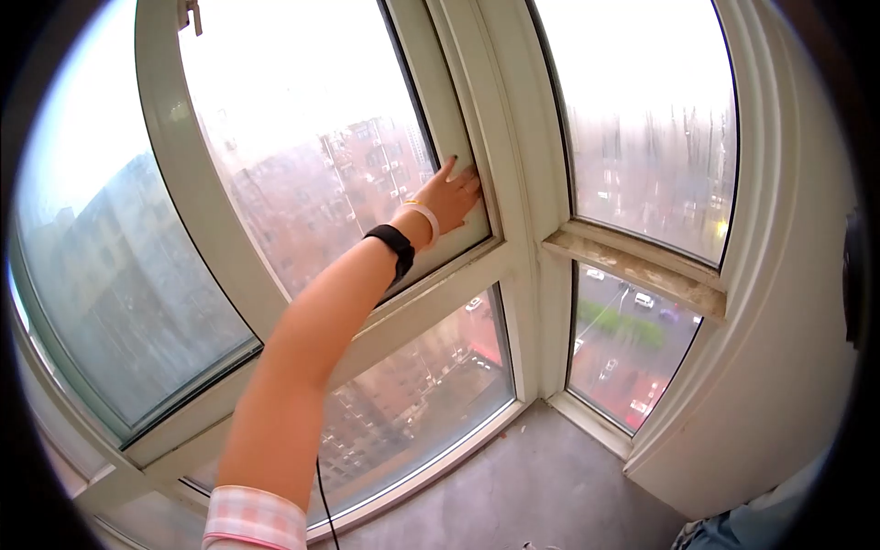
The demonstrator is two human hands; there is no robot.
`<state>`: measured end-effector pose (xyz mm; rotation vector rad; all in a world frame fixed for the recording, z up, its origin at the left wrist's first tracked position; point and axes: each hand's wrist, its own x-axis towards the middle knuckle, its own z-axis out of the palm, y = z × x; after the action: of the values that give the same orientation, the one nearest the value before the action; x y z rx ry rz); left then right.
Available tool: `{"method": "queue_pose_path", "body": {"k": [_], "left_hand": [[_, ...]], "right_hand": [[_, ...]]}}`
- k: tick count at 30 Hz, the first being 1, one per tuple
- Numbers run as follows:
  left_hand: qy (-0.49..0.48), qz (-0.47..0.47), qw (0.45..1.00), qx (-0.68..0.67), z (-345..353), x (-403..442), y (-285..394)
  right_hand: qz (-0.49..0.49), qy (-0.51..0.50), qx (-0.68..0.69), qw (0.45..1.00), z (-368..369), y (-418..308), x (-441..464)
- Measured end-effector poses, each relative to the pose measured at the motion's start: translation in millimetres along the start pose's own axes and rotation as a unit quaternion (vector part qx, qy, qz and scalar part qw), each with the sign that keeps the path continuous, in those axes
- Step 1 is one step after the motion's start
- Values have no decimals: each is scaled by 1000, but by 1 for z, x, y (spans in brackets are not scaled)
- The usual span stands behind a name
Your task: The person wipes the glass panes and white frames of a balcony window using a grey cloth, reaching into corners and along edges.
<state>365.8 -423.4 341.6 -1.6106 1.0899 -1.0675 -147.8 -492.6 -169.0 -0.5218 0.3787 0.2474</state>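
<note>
My left hand (pixel 449 197) reaches out from the lower left and rests against the pale sash frame (pixel 449 119) of a window, near its lower right corner. The fingers are stretched out along the sash edge, with one digit pointing upward and apart from the others. Nothing is held in the hand. A black band (pixel 394 247) and a light bracelet (pixel 423 220) circle the wrist. Behind the hand, the window pane (pixel 312 137) is misted and streaked. My right hand is outside the view.
A stone-like ledge (pixel 632 270) juts below the right window (pixel 651 128). Lower panes (pixel 431 394) look down on a street with cars. A thin black cable (pixel 324 504) hangs beneath my arm. Bluish fabric (pixel 761 518) lies at the lower right, by the white wall (pixel 761 412).
</note>
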Motion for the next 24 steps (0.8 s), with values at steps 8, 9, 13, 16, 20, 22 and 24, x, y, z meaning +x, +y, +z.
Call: {"method": "queue_pose_path", "body": {"k": [8, 9, 13, 16, 20, 22, 24], "left_hand": [[-65, 8, 998, -1, -4, 3, -1], [-63, 2, 998, 1, -3, 3, 0], [-40, -17, 999, -11, 0, 4, 3], [-34, -38, 999, -14, 1, 6, 10], [-32, -57, 998, -3, 4, 7, 14], [-41, -54, 998, -7, 0, 6, 13], [-49, -54, 997, -9, -3, 5, 14]], "right_hand": [[9, 49, -29, 998, -20, 18, 16], [8, 53, -36, 998, -22, 21, 18], [4, 61, -47, 997, -27, 33, 20], [15, 69, -23, 997, -31, 41, 20], [35, 80, 10, 996, -48, 49, 14], [47, 80, 33, 995, -63, 56, 11], [61, 76, 60, 993, -63, 57, 7]]}}
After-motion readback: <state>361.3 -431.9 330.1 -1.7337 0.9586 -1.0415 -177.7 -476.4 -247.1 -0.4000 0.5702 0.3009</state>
